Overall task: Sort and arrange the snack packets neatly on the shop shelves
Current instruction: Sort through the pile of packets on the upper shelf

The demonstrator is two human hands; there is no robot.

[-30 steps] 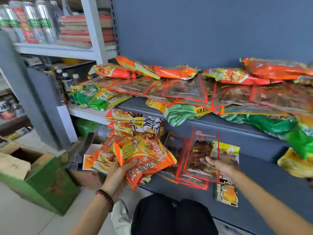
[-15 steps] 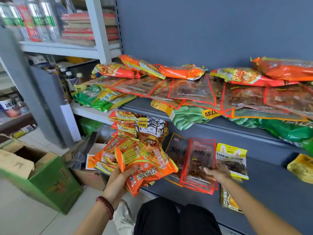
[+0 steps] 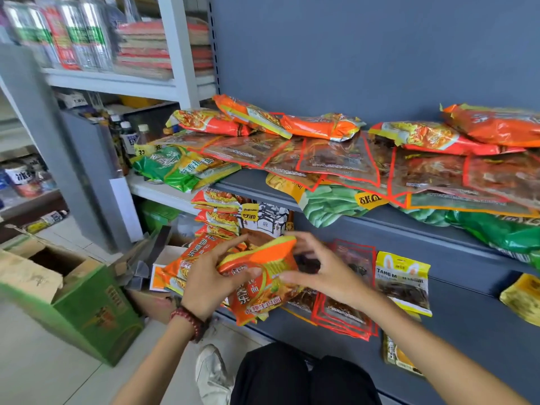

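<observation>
1. left hand (image 3: 209,276) – grasping. fingers and thumb are curled round the left edge of an orange snack packet (image 3: 263,270), which is tilted, its top corner pointing up and right. the same hand carries further orange packets (image 3: 184,266) fanned out below and to the left of it. a bead bracelet (image 3: 188,318) sits on this wrist.

2. right hand (image 3: 327,276) – fingers spread and curved at the right edge of the orange snack packet. the thumb lies against the packet's face; the index fingertip is at its top corner. whether this hand has closed on the packet cannot be told.

3. position of the held packet: in front of the lower shelf (image 3: 467,331), above its front edge, not resting on it.

4. lower shelf contents: red-edged clear packets (image 3: 344,314) lie flat, partly hidden by the right hand; a yellow packet (image 3: 401,280) lies just beside them on the right. a stack of orange packets (image 3: 219,211) and a black-and-white packet (image 3: 263,217) stand behind the hands.

5. upper shelf (image 3: 365,226) contents: orange packets at the rear (image 3: 321,125), overlapping red-edged clear packets in front of them, green packets (image 3: 181,168) at the left end and under the overhang.

6. floor, left: an open green cardboard box (image 3: 96,311).
</observation>
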